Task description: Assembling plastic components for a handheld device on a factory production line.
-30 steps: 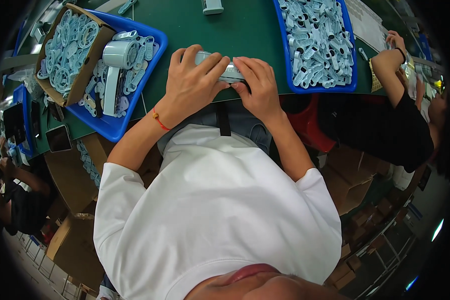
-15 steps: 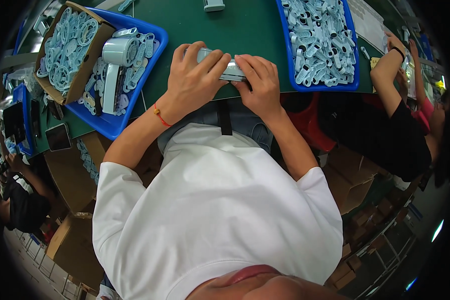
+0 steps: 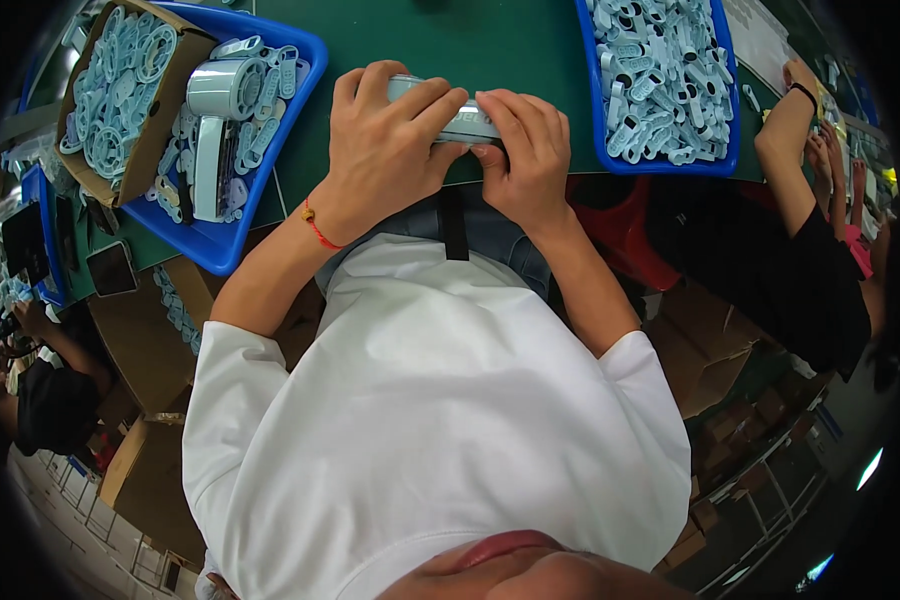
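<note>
Above the table's near edge, I hold a light-blue plastic housing point(image 3: 472, 122), which looks like a handheld fan's body, lengthwise between both hands. My left hand point(image 3: 388, 140) is closed over its left part, fingers on top and thumb below. On the right end, my right hand point(image 3: 528, 150) grips with fingers on the far side and thumb on the near side. Much of the housing is hidden by my fingers; its smooth, printed face shows between the hands. To the left, a larger light-blue fan body point(image 3: 218, 92) with a round head lies in a blue tray point(image 3: 232, 245).
In the left tray, a cardboard box point(image 3: 175, 100) of light-blue ring parts sits beside loose small pieces. Another blue tray point(image 3: 600, 120) at right holds many small light-blue parts. A phone point(image 3: 112, 269) lies at the table's left edge. A co-worker's arm point(image 3: 785, 140) is at far right.
The housing has turned in my hands, so its smooth printed face shows where a seam along its edge showed before. Both hands stay closed on it; the right fingers have shifted slightly.
</note>
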A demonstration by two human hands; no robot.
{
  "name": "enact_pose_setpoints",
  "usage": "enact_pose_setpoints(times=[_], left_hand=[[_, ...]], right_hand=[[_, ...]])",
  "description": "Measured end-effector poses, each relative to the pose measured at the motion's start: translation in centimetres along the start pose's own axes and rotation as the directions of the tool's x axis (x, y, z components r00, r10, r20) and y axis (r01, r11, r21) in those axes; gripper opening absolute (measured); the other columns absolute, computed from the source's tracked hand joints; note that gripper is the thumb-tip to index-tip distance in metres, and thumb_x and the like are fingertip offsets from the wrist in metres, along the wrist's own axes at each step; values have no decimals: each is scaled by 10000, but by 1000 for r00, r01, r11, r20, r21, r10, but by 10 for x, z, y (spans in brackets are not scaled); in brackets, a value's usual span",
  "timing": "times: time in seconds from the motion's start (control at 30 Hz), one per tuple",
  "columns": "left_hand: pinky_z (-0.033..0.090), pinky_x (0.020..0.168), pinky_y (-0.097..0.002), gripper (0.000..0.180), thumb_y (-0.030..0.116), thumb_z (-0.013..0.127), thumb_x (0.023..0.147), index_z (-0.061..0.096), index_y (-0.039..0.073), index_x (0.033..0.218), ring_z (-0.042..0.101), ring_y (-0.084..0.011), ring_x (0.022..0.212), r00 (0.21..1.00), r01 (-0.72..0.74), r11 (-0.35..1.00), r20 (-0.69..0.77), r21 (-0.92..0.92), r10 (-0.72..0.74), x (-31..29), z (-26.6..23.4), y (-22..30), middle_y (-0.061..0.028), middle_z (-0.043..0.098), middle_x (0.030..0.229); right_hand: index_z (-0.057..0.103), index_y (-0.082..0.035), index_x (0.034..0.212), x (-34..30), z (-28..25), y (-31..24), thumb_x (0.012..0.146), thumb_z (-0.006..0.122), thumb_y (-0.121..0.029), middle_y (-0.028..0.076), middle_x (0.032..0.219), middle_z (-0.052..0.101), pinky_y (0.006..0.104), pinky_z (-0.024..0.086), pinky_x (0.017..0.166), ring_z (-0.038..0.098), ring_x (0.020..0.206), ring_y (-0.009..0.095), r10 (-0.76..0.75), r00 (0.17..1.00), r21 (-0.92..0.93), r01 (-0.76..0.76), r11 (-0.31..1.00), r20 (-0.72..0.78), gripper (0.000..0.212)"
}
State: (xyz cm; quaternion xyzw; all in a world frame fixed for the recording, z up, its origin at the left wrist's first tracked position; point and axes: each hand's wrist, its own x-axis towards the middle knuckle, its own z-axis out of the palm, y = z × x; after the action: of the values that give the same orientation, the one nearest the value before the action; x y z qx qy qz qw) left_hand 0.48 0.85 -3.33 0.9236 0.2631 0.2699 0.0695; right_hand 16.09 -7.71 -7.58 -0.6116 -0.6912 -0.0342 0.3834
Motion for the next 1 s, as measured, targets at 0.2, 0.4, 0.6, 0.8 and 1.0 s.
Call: enact_pose_setpoints(times=[0.2,0.4,0.6,0.8,1.0], left_hand=[[408,798,-399,395,241,773,577,667,136,942,543,-256,930,1000,-22,1000,5,0,22,5,-1,-3,25,648,952],[416,841,-406,396,256,777,580,674,139,944,555,-261,971,995,-25,1000,95,-6,25,12,-9,-9,23,652,982],[362,955,-416,548,219,795,610,604,122,1115,473,-291,1136,990,127,986,-52,-107,-133,16,-10,-15,-36,558,1199],[384,988,-361,717,144,694,817,249,3,1361,415,-244,1223,678,208,-54,184,-977,-711,-9,-5,26,-117,394,1323],[461,884,-323,566,193,678,843,379,-3,1282,536,-174,1057,799,261,-327,393,-908,-455,0,12,33,-100,526,1164]], right_hand=[[607,-38,1091,5,0,0,823,603,-217,101,1065,601,377,421,814,558,935,291,34,999,39,-33,999,-30,322],[585,-38,1142,14,-18,-2,775,659,-182,126,1079,591,385,433,816,555,950,304,41,991,64,-49,997,124,401],[516,-21,1228,22,-27,3,721,714,-116,154,1132,550,374,446,837,543,979,331,138,938,158,-196,968,318,553],[472,1,1268,19,-30,-19,751,683,-46,134,1172,518,305,431,896,538,1045,236,404,865,411,-499,763,298,560],[424,30,1301,27,-32,-29,798,639,-68,155,1219,490,316,411,924,518,1084,257,297,924,528,-381,759,240,556]])
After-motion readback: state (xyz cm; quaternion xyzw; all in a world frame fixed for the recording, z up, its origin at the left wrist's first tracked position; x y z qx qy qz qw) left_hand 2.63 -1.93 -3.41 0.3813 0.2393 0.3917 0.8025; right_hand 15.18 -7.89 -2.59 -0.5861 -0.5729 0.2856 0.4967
